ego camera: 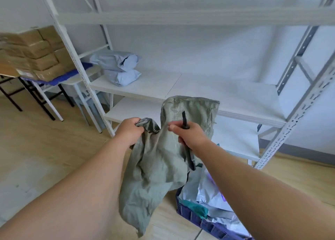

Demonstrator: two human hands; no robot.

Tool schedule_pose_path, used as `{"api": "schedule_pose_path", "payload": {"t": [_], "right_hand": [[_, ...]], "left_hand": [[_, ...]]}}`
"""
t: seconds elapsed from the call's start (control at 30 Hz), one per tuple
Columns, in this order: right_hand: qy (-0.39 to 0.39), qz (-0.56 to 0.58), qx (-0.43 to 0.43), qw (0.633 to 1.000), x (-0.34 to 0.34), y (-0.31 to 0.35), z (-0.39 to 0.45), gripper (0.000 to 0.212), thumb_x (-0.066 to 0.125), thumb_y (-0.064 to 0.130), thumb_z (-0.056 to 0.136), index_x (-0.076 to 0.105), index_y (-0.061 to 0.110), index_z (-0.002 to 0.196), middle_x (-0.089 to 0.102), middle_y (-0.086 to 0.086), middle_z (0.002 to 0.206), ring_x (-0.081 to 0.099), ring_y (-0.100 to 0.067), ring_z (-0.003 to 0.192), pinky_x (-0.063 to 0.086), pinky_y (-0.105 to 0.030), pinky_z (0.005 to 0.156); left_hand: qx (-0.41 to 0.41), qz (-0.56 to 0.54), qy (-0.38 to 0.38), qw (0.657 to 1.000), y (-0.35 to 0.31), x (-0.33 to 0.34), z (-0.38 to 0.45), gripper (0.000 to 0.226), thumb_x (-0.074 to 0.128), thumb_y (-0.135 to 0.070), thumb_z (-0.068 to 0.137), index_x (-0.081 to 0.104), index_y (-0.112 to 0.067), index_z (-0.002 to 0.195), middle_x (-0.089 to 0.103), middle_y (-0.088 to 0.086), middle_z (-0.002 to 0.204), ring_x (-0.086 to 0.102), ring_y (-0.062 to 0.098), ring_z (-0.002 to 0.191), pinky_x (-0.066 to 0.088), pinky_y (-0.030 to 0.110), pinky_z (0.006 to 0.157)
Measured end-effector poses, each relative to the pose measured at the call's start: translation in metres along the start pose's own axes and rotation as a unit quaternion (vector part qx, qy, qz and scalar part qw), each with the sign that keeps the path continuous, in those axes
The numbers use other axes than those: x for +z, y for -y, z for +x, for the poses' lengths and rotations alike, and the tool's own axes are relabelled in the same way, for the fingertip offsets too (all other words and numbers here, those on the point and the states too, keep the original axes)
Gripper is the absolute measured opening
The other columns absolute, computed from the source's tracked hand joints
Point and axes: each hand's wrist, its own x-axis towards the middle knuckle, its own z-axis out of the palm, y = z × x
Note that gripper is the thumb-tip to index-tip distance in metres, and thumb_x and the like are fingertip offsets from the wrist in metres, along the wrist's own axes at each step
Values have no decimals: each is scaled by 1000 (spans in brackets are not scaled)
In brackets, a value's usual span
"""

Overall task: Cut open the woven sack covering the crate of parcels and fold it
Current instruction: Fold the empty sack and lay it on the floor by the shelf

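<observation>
Grip: our left hand point(131, 130) bunches one top edge of the woven sack point(155, 165); our right hand point(188, 133) pinches the other edge while clasping a dark cutter point(184, 121).

Sack: one, held aloft over the blue crate point(192, 217). We judge it light, limp, crinkly; best taken at corners.

Shelf point(199, 92): two grey parcels point(116, 60).

Grey-green sack point(154, 167), blue crate point(192, 216), white shelves point(199, 87)

Woven sack point(155, 160) in both hands; dark tool point(184, 121) in right hand point(188, 134)
</observation>
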Motion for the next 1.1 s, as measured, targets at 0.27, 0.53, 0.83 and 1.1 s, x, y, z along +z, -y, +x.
{"api": "schedule_pose_path", "payload": {"t": [0.27,0.53,0.83,1.1], "right_hand": [[-179,-400,-49,897,31,36,-11,77,61,-4,80,31,24,146,21,-2,146,55,-23,99,52,-30,70],[-318,-440,43,839,54,5,-51,45,63,-3,81,52,13,121,39,-10,129,50,-30,111,49,-38,71],[-349,-440,97,821,46,-13,-88,62,65,-5,78,43,14,133,31,-8,137,50,-31,114,42,-36,69],[-284,-458,149,829,50,-18,-105,60,57,0,82,42,18,137,51,-9,129,50,-30,120,49,-39,86]], "left_hand": [[89,37,27,995,26,-94,-26,22,60,-14,91,65,-22,111,61,2,100,54,17,83,39,26,72],[68,1,-63,996,79,-159,-36,16,59,-20,92,61,-26,107,60,1,97,54,19,88,37,27,76],[77,-152,-39,985,78,-157,-39,29,59,-6,92,60,-30,106,58,-9,84,52,4,70,40,16,59],[80,-191,-1,978,63,-154,-51,23,56,-2,91,63,-23,99,60,-2,81,55,11,65,42,9,38]]}}
